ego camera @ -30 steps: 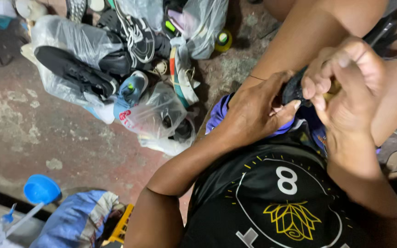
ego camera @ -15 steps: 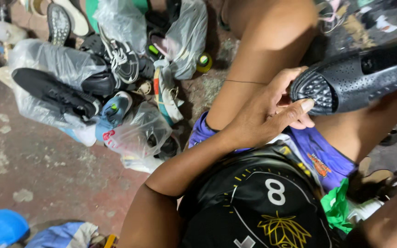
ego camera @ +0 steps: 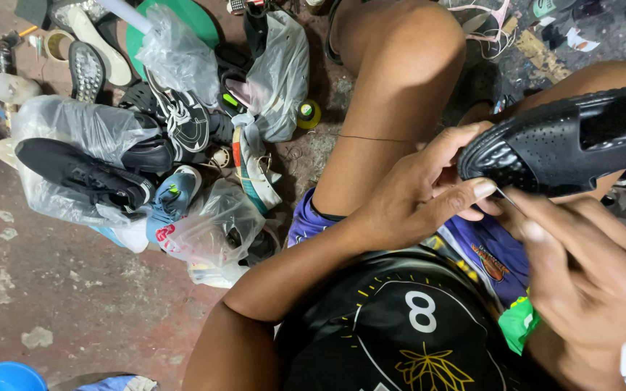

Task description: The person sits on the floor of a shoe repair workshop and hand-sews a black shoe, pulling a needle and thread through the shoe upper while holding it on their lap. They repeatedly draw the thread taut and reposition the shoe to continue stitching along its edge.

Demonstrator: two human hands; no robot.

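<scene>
Clear plastic shoe bags [ego camera: 74,130] left

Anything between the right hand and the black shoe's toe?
Nothing visible blocks it. The right hand sits just below the black shoe, with only a thin needle or thread bridging the gap. The left hand already touches the toe from the left side.

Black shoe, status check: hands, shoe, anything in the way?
Left hand grips black shoe at toe. Right hand pinches thin needle at the sole edge. Nothing between hands and shoe.
</scene>
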